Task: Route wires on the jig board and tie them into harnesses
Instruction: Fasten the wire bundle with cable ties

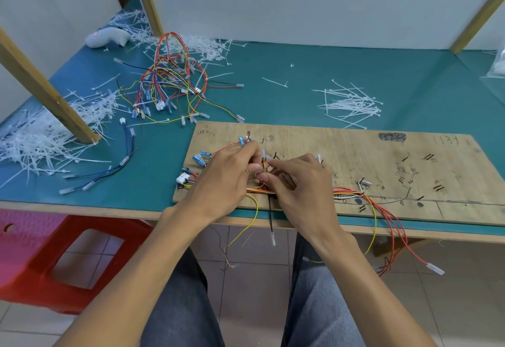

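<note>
A wooden jig board [355, 155] lies on the green table near its front edge. A bundle of red, yellow and white wires [352, 192] runs along the board's front and hangs off the table edge. My left hand [226, 180] and my right hand [300, 182] meet over the board's left part, fingers pinched on the wire bundle and a white cable tie [266, 158] there. Blue terminals [200, 156] and a white connector [183, 178] lie just left of my left hand. My fingers hide the spot they pinch.
A finished harness pile [169, 84] sits at the back left. Loose white cable ties [352, 105] lie behind the board, and cut tie ends [35, 139] heap at the far left around a wooden post [46, 87]. Blue and black wires [109, 169] lie left of the board. A red stool [68, 259] stands below left.
</note>
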`<act>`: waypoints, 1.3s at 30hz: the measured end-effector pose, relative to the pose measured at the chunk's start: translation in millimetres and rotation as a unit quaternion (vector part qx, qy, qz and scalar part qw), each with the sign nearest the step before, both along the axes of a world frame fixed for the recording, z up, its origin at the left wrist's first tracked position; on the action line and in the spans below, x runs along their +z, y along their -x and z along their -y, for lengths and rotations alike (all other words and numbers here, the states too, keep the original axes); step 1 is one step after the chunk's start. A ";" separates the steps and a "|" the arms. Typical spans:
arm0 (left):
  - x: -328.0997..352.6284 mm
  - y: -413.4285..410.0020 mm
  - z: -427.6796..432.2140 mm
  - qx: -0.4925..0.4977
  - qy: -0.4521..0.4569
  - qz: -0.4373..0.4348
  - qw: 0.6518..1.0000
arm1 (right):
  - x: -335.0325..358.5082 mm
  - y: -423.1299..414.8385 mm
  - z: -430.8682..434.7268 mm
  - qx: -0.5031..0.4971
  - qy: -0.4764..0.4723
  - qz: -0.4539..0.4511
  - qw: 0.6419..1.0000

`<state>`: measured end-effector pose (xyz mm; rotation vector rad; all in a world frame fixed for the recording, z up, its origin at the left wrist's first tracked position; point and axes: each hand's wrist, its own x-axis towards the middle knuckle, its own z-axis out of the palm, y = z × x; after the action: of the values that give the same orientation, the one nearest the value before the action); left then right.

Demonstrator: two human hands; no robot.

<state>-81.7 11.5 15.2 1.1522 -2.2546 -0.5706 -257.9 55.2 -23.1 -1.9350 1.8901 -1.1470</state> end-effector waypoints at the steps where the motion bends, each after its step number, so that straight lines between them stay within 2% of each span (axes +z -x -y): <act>1: 0.7 -0.2 -0.2 -0.003 0.000 -0.006 1.000 | -0.6 0.8 -1.3 0.003 0.000 -0.008 1.000; 6: 1.2 -1.7 -2.3 -0.016 -0.005 -0.021 1.000 | 1.2 1.4 -5.2 0.015 -0.006 -0.021 1.000; 10: 1.6 -4.4 -1.9 -0.033 -0.014 -0.010 0.999 | 5.6 4.0 -3.7 0.020 -0.028 0.057 0.998; 17: 3.4 -3.1 -2.5 -0.055 -0.011 0.001 0.998 | 8.5 12.1 1.2 0.041 -0.076 0.129 0.988; 23: 2.2 -9.3 -1.5 -0.068 0.000 0.068 0.995 | 8.1 8.9 3.1 0.027 -0.085 0.175 0.980; 28: -1.5 0.7 -1.2 -0.004 0.001 0.064 0.998 | 10.4 -2.0 1.9 -0.001 0.007 0.122 0.992; 33: -4.2 13.6 -3.3 0.083 -0.029 -0.002 0.996 | -3.2 -5.7 -2.6 0.014 0.029 0.100 0.994; 39: -1.5 18.5 -4.1 0.117 -0.066 -0.049 0.990 | -8.9 -5.9 -5.5 0.016 0.056 0.078 0.995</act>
<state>-100.2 15.5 13.7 1.3990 -1.9884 -0.6722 -252.1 60.7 -32.0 -1.8624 1.7421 -1.3787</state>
